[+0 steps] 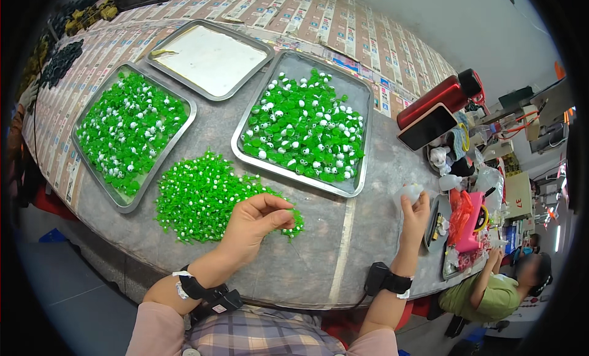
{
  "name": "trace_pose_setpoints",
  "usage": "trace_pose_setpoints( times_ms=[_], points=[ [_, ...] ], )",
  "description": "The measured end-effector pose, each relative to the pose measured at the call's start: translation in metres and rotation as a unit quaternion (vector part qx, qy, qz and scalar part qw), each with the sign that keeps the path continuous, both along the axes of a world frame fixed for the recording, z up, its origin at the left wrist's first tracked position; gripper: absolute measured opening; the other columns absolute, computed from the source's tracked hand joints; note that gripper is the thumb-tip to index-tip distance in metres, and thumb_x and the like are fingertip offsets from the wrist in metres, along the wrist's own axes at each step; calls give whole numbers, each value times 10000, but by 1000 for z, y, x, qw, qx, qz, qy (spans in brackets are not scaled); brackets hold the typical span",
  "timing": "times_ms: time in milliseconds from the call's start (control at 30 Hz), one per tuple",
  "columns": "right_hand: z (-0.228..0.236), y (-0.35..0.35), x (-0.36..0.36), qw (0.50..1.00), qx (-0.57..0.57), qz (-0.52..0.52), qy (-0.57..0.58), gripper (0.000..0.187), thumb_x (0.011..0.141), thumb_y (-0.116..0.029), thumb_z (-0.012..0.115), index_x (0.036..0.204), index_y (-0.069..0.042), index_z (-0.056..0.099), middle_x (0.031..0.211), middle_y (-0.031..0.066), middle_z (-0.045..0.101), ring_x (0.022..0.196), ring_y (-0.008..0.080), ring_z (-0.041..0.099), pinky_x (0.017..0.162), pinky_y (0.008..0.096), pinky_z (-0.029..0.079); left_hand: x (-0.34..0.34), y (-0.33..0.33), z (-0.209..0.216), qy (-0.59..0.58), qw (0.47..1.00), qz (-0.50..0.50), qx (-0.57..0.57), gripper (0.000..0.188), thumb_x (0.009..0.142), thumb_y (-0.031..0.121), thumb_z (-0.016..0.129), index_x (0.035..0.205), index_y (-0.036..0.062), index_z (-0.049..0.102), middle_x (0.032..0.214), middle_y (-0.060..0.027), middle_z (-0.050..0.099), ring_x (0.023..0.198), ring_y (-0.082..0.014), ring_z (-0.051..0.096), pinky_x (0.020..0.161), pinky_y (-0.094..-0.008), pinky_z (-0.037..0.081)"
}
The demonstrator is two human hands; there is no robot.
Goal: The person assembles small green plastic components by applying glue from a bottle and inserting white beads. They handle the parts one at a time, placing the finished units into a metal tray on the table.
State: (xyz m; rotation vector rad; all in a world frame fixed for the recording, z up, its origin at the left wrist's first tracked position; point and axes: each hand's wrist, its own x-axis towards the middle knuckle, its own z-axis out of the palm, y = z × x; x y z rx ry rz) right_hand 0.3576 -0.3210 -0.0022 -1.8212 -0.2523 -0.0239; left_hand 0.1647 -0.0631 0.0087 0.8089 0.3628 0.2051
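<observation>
My left hand (250, 224) is closed in a pinch beside the right end of a loose heap of small green pieces with white bits (199, 199). Whatever sits between its fingertips, if anything, is too small to make out. Farther right, my right hand (415, 218) is raised over the table, with its fingers closed around a small translucent whitish object (410, 191). Beyond the hands stands a metal tray (358, 187) of green pieces and white, dark-dotted beads. Another metal tray (189, 114) with similar pieces lies at the left.
A tray with a white sheet (211, 60) lies at the back. On the right are a red bottle (435, 101), a phone (428, 126), a small grey tray (437, 218), a pink container (471, 221) and plastic bags. Another person in a green top (488, 294) sits at the right.
</observation>
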Motion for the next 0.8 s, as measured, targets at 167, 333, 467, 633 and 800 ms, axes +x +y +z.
trace_pose_setpoints(
  times_ms=[167,333,467,633,800],
  points=[
    [15,11,-10,937,-187,-152,-252,342,742,-36,577,1052,8,440,967,82,537,847,158,531,720,238,403,-1,1,0,2,1000,0,-1,105,765,42,576,862,2,564,746,-68,591,670,-120,566,633,-234,468],
    [65,77,-36,950,-242,17,-195,221,718,-70,597,927,-25,542,838,73,562,728,151,531,618,257,410,-2,1,-3,-3,1000,-10,-2,98,773,42,565,863,4,563,754,-65,589,672,-121,565,635,-236,470],
    [32,119,-13,918,-291,172,-208,177,691,-68,597,858,-34,549,748,95,556,670,216,536,607,310,423,-1,1,-3,-9,1000,-26,9,98,771,50,568,861,10,562,750,-60,588,676,-123,568,633,-247,476],
    [18,130,-9,906,-309,176,-230,151,665,-37,602,802,-32,539,743,107,560,645,249,548,601,322,437,1,0,-1,-8,999,-39,11,99,760,59,582,851,23,562,744,-59,591,668,-134,577,628,-264,488],
    [52,122,-51,964,-92,242,-61,165,687,-22,615,831,-14,535,749,45,569,642,100,541,610,213,427,-4,2,-4,-41,996,-79,-29,104,778,56,560,870,8,563,789,-64,594,719,-121,569,674,-243,471]
  ],
)
